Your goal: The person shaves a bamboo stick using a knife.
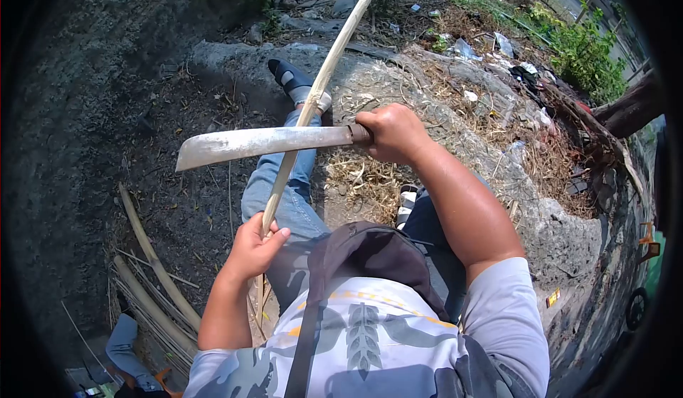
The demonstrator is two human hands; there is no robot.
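My right hand (pixel 395 133) is closed around the dark handle of a machete (pixel 263 142), its broad worn blade pointing left. A long pale strip, apparently split bamboo (pixel 334 60), runs from my lap up past the top edge of the view. My left hand (pixel 255 248) grips this strip near its lower part, thumb on the side. The blade crosses over the strip above my left hand; whether its edge touches cannot be told. Below them lie my jeans-clad left leg (pixel 281 195) and a sandalled foot (pixel 292 78).
Curved bamboo lengths (pixel 158 256) and thin strips lie on dark soil at lower left, near another person's jeans-clad leg (pixel 123 340). A dark bag (pixel 384 252) rests on my lap. Rock (pixel 491 113), dry shavings (pixel 366 181), litter and a log (pixel 637 103) are ahead and right.
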